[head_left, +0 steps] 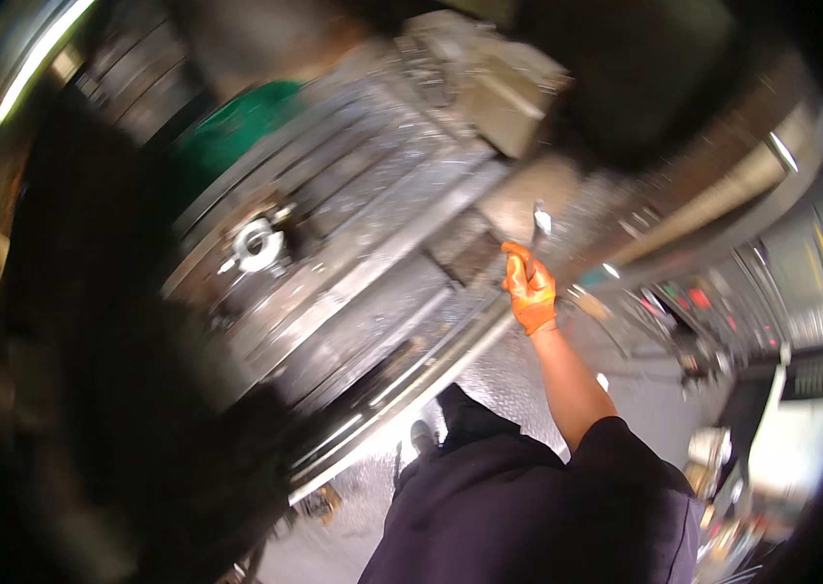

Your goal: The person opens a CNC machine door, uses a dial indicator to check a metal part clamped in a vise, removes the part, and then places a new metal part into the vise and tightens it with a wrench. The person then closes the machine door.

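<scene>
My right hand (530, 292), in an orange glove, is closed round a slim metal tool (541, 222) that looks like a wrench. Its bright, widened end points away from me; blur hides the exact shape of that end. The hand is just off the near right edge of a slotted metal machine table (372, 209). On the table's left part sits a shiny ring-shaped metal piece (257, 245), well away from the hand. My left hand is out of view.
A green rounded thing (241, 127) lies at the table's far left. Beyond the table is a beige block-shaped housing (509, 92). A large dark shape (109, 341) blocks the left side. Cluttered shelving (703, 311) stands at the right. Much is smeared by motion.
</scene>
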Demonstrator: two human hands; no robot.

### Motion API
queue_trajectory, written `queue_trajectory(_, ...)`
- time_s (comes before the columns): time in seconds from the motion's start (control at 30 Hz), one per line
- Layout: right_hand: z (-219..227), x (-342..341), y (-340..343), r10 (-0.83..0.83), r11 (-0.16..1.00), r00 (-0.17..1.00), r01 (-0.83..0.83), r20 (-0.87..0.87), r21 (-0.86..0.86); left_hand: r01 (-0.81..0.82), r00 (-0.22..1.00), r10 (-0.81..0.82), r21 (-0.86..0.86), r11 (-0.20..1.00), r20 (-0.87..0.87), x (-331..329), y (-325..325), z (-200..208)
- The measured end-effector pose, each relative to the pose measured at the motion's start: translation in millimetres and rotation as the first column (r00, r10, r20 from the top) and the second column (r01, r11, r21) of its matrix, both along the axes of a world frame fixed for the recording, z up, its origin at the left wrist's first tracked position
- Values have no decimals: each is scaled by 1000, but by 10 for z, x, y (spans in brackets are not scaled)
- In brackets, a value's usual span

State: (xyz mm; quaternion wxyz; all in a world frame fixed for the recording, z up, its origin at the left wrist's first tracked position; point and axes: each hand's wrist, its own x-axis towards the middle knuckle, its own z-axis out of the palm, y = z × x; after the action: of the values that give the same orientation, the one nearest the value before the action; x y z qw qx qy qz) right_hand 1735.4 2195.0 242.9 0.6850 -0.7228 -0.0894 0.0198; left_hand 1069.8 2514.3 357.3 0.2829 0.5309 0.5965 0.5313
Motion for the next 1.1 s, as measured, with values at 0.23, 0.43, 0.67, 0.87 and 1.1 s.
queue_trajectory(0.23, 1228, -389, -1588, -516, 857, 783, 468, 347, 217, 223, 952, -226, -40, 974, -206, -945, -9, -172)
queue_trajectory(0.43, 1320, 329, -1698, -585, 792, 426, 481, 690, 375, 387, 922, -383, -102, 916, 56, -1706, 437, -589)
queue_trajectory(0.67, 1775, 259, -1899, -446, 831, 885, 354, 133, 430, 557, 831, -557, 14, 830, 3, -1221, 7, -300)
queue_trajectory(0.87, 1948, 102, -1899, -329, 934, 922, 287, 202, 212, 671, 737, -674, -174, 721, 51, -382, -660, 336)
queue_trajectory(1.1, 1995, -684, -1544, -162, 974, 962, 120, 219, 192, 832, 550, -823, -181, 525, 143, 591, -1156, 203)
